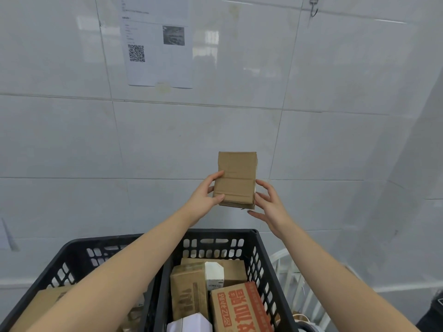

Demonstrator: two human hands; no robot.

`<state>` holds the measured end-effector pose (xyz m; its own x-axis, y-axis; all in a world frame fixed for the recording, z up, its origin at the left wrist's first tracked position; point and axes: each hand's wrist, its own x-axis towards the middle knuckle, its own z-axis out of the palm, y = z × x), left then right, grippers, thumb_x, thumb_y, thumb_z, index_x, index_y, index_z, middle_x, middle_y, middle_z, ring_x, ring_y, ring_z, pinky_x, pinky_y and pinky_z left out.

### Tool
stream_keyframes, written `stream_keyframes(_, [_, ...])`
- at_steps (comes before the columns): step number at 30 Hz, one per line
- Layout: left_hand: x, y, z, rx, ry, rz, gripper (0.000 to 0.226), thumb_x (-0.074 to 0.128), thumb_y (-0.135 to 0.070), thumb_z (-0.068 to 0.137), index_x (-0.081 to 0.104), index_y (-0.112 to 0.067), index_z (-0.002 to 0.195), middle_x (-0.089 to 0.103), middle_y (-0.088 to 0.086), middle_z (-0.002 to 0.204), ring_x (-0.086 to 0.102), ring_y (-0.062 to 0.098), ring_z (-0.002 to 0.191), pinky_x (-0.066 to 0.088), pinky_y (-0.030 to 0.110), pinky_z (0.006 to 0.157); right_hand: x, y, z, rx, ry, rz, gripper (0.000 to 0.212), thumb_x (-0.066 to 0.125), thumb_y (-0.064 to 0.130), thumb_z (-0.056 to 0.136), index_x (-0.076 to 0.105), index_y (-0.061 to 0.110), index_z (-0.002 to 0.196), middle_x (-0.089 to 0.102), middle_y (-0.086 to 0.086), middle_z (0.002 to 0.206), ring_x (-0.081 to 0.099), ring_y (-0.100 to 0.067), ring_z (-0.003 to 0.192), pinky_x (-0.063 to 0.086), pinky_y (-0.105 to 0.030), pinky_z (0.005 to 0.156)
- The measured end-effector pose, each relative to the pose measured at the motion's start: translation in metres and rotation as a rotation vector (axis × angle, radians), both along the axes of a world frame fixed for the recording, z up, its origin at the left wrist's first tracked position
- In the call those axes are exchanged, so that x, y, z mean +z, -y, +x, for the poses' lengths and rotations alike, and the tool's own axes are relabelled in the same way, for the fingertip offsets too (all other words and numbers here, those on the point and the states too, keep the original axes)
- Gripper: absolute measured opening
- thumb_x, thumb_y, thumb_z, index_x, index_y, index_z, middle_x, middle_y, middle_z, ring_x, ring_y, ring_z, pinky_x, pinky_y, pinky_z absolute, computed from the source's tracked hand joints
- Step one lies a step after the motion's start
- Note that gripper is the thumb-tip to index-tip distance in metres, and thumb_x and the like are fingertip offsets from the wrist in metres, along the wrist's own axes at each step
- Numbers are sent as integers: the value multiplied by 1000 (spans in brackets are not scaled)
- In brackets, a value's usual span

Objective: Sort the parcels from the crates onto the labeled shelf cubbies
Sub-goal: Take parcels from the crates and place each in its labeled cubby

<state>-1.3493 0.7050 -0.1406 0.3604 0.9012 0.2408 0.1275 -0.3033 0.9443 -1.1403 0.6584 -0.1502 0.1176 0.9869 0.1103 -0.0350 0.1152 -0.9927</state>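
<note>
**Small carton held upright above the crate**

The brown cardboard parcel (236, 179) is held in the air in front of the grey tiled wall (72, 140), above the far rim of the black slotted crate (215, 248). Its long axis runs nearly upright, the top leaning slightly to the right, and its broad taped face is turned towards the camera.

The left hand (205, 196) grips the lower left edge, the thumb laid across the front face and the fingers going behind the parcel. The right hand (269, 203) is spread wide; its fingertips (260, 183) touch the right edge, and the thumb points left below the bottom corner.

In the crate lie an orange-printed carton (239, 307), a plain brown box (188, 291) and a white packet (214, 274). A printed sheet with a QR code (155, 44) hangs on the wall.
</note>
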Motion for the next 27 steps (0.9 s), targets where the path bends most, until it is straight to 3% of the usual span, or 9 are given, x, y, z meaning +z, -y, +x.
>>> stream_keyframes(3, [0,2,3,-4,-62,17,56,58,-13,98,39,-32,147,36,-1,149,42,20,133,40,41,112,-3,1,-3,17,49,-24,37,57,27,99,45,38,132,54,-6,130,57,-23,118,55,-52,90])
stream_keyframes(6, [-4,5,10,90,-166,135,48,59,-18,97,44,-29,142,24,0,154,30,14,137,30,27,111,-4,0,-7,-2,-29,-9,34,60,23,96,51,35,126,52,-10,129,60,-26,114,60,-43,80])
stream_keyframes(9, [-3,6,17,116,-138,132,42,60,-19,97,48,-26,137,24,0,152,29,15,138,30,23,106,-5,0,-6,-25,-77,11,32,66,18,92,57,31,120,53,-12,128,61,-27,113,60,-38,78])
stream_keyframes(12, [-3,5,21,102,-155,119,46,59,-36,97,44,-30,139,35,-3,146,35,16,136,36,32,111,-7,1,-4,-50,-36,42,37,71,12,88,60,27,120,51,-8,129,59,-27,114,60,-42,83])
stream_keyframes(16, [-2,3,24,112,-174,100,80,63,-71,72,38,-38,140,43,-10,144,43,15,133,42,46,110,-4,0,-5,-89,-18,67,31,68,8,90,63,25,115,54,-3,123,64,-22,104,59,-44,85])
stream_keyframes(19, [4,4,24,67,-99,31,82,70,-64,72,35,-38,141,44,-6,146,47,18,131,45,46,108,-2,-2,-3,-139,-33,76,23,63,8,93,64,23,111,56,-4,117,63,-19,102,60,-42,81])
stream_keyframes(22, [6,4,23,29,-99,13,78,69,-61,75,33,-40,141,42,-6,148,43,20,134,41,46,111,-1,-5,0,-193,-90,88,29,63,3,92,62,16,118,58,-8,113,64,-18,99,61,-33,75])
stream_keyframes(25, [8,2,22,34,-140,8,84,63,-68,75,31,-37,147,40,-7,151,35,20,139,34,47,115,0,-8,-1,-200,-125,97,36,67,5,90,60,15,124,62,-9,112,66,-21,100,60,-35,78])
stream_keyframes(27, [9,0,22,28,-108,-25,74,64,-55,87,30,-33,150,39,-4,152,38,20,137,36,44,114,-1,-10,-2,-179,-135,91,38,67,5,90,60,14,126,63,-7,115,66,-22,104,60,-37,81])
